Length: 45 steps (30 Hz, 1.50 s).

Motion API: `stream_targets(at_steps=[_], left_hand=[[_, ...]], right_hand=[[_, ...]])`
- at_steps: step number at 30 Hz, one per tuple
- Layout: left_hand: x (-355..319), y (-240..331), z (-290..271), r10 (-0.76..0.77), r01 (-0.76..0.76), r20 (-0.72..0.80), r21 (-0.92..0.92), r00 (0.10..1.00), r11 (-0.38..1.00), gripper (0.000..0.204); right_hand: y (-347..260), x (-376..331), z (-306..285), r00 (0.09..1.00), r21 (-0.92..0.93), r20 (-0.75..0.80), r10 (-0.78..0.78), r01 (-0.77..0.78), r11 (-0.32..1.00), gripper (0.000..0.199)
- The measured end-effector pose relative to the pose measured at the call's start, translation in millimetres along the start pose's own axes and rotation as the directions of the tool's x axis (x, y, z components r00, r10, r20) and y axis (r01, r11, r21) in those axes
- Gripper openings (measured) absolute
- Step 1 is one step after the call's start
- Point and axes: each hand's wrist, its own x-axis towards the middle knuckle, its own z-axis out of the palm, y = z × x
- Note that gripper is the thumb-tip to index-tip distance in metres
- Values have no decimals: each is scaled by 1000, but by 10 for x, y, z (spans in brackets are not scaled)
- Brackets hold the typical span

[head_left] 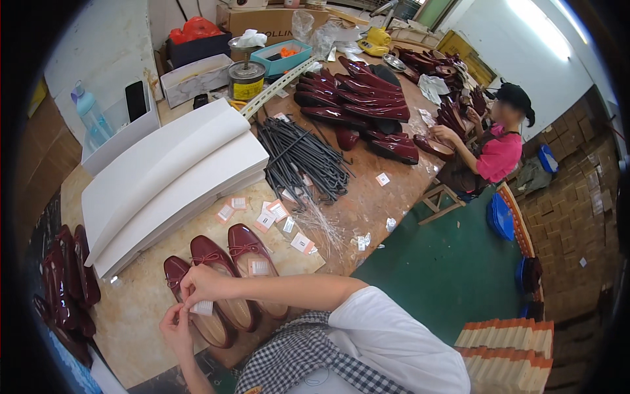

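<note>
Three dark red ballet flats with small bows stand side by side before me: a left shoe (pixel 176 270), a middle shoe (pixel 211 249) and a right shoe (pixel 246 240). Over the left and middle shoes, my right hand (pixel 211 284) is closed in a pinch at a small white tag (pixel 203 307). Just below it, my left hand (pixel 177 329) has its thumb and forefinger pressed together close to the right fingertips. What the left fingers hold is too small to make out. Another white printed tag (pixel 259 266) lies on the right shoe.
White paper sheets (pixel 164 177) are stacked at the left. Beyond lie black sticks (pixel 305 157), loose tags (pixel 266 220), clear plastic strands (pixel 321 226) and piled red shoes (pixel 357 98). More red shoes (pixel 65 276) stand far left. At right, a seated co-worker (pixel 495 154) handles a shoe.
</note>
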Motion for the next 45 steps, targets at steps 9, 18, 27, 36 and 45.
stream_targets(at_steps=[9, 18, 27, 36, 45], left_hand=[[-467, -116, -208, -233, 222, -55, -152, 971, 963, 40], [1381, 1814, 27, 843, -597, 167, 775, 511, 209, 37], [2250, 1044, 459, 571, -376, 33, 784, 820, 494, 26], [64, 1422, 938, 845, -873, 222, 92, 486, 478, 25], [68, 836, 1274, 101, 70, 317, -485, 943, 872, 44]], right_hand=[[-353, -927, -853, 920, -504, -387, -66, -151, 850, 42], [123, -926, -740, 898, -563, -436, -59, -221, 797, 39], [-364, -1290, -874, 844, -129, -504, 186, -286, 949, 55], [-612, -1181, -732, 795, 874, -110, 596, -209, 439, 53], [-657, -1140, -685, 937, -381, -347, -30, -112, 918, 51]])
